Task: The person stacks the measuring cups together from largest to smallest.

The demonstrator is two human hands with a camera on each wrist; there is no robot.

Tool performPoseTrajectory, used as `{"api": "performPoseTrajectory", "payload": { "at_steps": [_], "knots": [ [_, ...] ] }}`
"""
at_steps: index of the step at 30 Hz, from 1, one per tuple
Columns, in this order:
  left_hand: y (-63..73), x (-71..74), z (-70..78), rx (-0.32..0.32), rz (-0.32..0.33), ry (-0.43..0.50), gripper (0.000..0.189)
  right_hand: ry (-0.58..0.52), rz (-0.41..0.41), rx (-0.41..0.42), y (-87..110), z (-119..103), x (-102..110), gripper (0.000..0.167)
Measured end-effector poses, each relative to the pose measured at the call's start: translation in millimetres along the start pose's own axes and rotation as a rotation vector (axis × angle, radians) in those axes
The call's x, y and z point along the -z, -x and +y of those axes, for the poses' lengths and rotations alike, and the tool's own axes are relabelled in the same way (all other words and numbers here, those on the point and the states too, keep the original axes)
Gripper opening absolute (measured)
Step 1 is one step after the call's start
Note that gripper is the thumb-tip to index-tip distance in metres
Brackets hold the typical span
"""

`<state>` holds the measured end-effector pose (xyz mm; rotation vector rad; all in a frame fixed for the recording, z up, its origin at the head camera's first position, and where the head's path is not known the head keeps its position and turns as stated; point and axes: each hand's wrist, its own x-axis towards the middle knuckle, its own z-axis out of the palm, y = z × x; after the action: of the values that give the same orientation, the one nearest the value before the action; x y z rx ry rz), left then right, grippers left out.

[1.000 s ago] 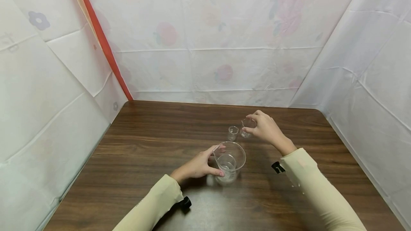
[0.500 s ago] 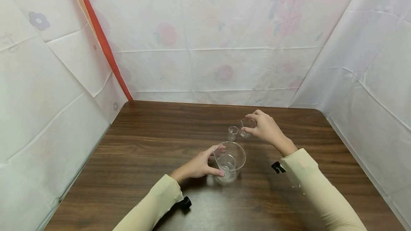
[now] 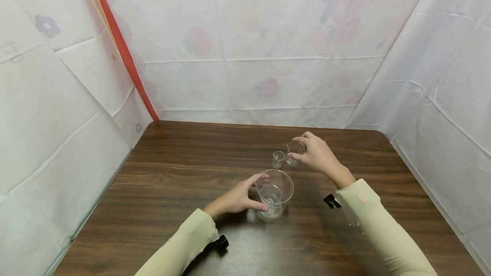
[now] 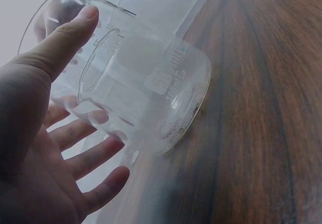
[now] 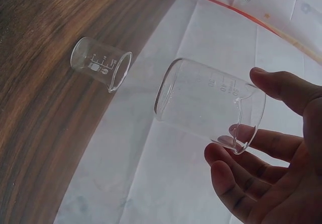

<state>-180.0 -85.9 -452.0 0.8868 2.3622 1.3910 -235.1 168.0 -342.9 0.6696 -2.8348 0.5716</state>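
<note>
My left hand (image 3: 238, 197) curves round the near left side of a large glass beaker (image 3: 287, 194), thumb on one side and fingers on the other. A smaller beaker (image 3: 270, 195) sits nested inside it. In the left wrist view, printed ml marks show on the clear glass. Farther back, my right hand (image 3: 316, 152) grips a small beaker (image 5: 196, 100) near its rim between thumb and fingertips. The held beaker looks upright, its base apart from the tiny beaker (image 5: 98, 63) in the right wrist view. That tiny beaker stands on the wood just left of it.
The dark wooden table (image 3: 172, 182) runs back to a white patterned sheet (image 3: 238, 84). More white sheeting hangs at both sides, with a red strip (image 3: 126, 54) at the back left corner. A black clip-like piece (image 3: 332, 201) sits at the right sleeve.
My right hand has shifted the small beaker slightly left, closer to the tiny beaker. The left hand and the large beaker have stayed in place.
</note>
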Motion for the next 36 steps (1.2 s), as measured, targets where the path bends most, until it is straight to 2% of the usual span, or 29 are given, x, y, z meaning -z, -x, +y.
{"api": "performPoseTrajectory", "payload": {
  "at_steps": [36],
  "knots": [
    [-1.8, -0.1, -1.8, 0.004, -0.008, -0.006, 0.086, -0.033, 0.001, 0.031, 1.4, -13, 6, 0.048]
  ]
}}
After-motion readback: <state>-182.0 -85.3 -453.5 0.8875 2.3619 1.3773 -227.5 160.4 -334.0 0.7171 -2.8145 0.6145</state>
